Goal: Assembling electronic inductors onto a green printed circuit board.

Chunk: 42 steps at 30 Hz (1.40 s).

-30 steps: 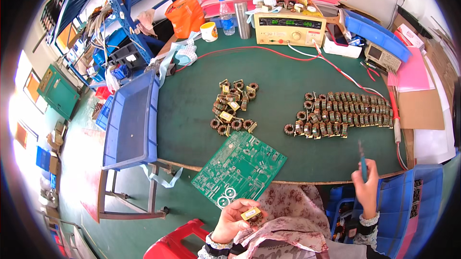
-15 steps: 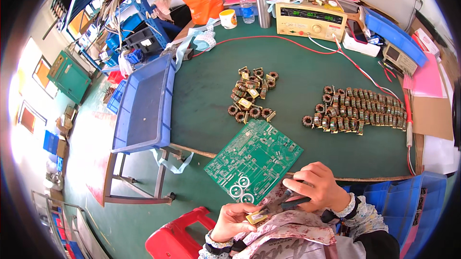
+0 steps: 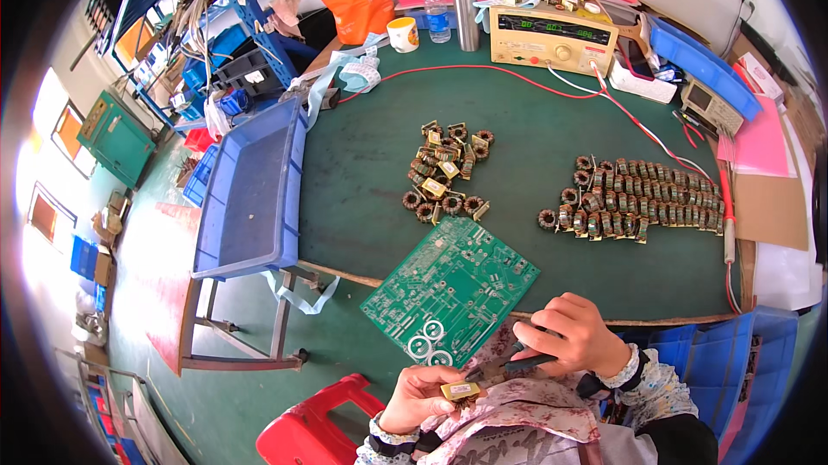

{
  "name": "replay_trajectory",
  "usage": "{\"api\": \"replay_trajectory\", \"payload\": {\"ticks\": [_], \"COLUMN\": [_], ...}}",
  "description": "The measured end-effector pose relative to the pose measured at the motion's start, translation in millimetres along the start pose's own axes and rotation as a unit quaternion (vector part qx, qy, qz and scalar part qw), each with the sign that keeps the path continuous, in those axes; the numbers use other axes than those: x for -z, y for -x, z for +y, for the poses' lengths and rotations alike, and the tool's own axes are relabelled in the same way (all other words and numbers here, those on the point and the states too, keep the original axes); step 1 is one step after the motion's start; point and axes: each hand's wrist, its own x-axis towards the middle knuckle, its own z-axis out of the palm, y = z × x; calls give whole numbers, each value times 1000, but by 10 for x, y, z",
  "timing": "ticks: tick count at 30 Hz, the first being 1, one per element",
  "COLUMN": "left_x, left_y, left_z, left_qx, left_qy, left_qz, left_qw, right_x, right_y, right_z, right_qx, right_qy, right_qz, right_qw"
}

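Yellow-topped coil (image 3: 461, 391) pinched between the thumb and bent fingers of the left hand (image 3: 417, 398), held low over the patterned cloth (image 3: 530, 417), yellow face up and dark winding beneath; fingers of the right hand (image 3: 576, 336) curled closed around the dark-handled hand tool (image 3: 528, 363), its metal end pointing left, close to the coil; cannot tell whether touching it, since small and partly hidden there; just beyond both hands, green circuit board (image 3: 457, 292), set at a slant, reaching out past the near edge of the dark green surface (image 3: 362, 172); near its far corner, loose heap of similar coils (image 3: 444, 173), some yellow pieces uppermost; well apart to the right, tight rows of coils (image 3: 642, 202), side by side, raggeder at the left end; at the back, cream-coloured power supply (image 3: 552, 38) with red and white leads (image 3: 634, 124); to the left, blue tray (image 3: 254, 189); below it, red stool (image 3: 315, 422).
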Motion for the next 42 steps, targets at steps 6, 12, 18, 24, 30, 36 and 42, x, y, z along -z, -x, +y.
{"api": "replay_trajectory", "payload": {"ticks": [6, 12, 18, 24, 30, 36, 42], "left_x": [19, 4, -23, -24, -49, 27, 48], "left_y": [12, -47, -94, -79, -51, -28, -9], "left_z": [-31, 0, -70, -77, -34, -64, -70], "left_qx": [0, 17, -32, -51, -32, -28, -35], "left_qy": [2, -6, -8, -9, -20, 18, 31], "left_qz": [18, 35, 84, 97, 88, 44, 33], "left_qw": [1000, 999, 996, 994, 995, 998, 998], "right_x": [-89, -176, -38, -46, 9, 46, 69], "right_y": [8, 60, -130, -181, -285, -332, -397], "right_z": [10, 50, -16, -38, -33, -9, 45], "right_qx": [-3, -69, -44, -18, -7, 17, 34], "right_qy": [-8, 17, -43, -65, -54, -28, -16], "right_qz": [-5, -11, -35, -56, -44, -67, -73], "right_qw": [1000, 997, 998, 996, 998, 997, 997]}}
